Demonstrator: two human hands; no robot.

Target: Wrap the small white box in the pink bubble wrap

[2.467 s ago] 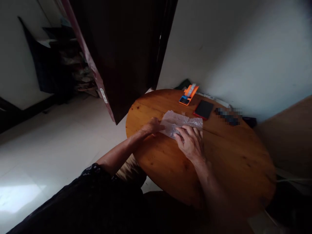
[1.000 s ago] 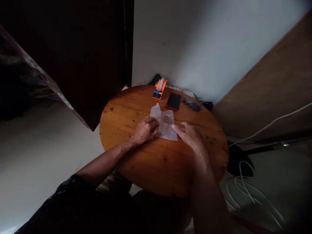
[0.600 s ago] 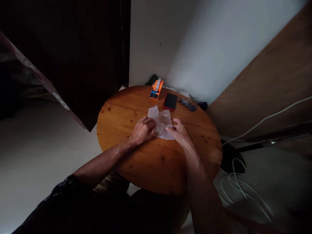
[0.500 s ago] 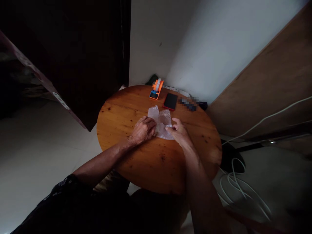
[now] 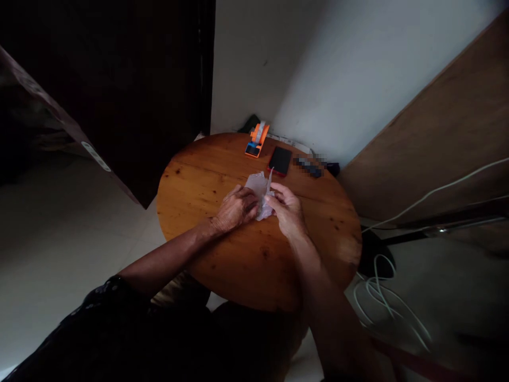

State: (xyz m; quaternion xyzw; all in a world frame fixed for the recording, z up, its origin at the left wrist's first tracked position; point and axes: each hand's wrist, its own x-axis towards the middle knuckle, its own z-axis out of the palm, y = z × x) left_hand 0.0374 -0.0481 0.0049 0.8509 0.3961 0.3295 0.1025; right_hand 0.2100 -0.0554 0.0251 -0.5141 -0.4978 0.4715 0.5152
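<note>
A piece of clear bubble wrap (image 5: 256, 183) lies on the round wooden table (image 5: 191, 185), its right part lifted and folded up toward the middle. My left hand (image 5: 237, 208) rests on the wrap's left side with curled fingers, pressing or gripping its lower edge; anything beneath those fingers is hidden. On the other side, my right hand (image 5: 290, 211) has the raised right flap between thumb and fingers.
An orange tape dispenser (image 5: 260, 135) stands at the table's back. Beside it lie a dark-screened device with a red edge (image 5: 280, 161) and a blurred dark object (image 5: 309, 166). A pale cable (image 5: 377, 286) coils on the floor at right; a dark door (image 5: 99, 106) stands left.
My right hand has moved left, lifting the bubble wrap's right part and folding it inward. My left hand stays on the left side. The view has shifted slightly.
</note>
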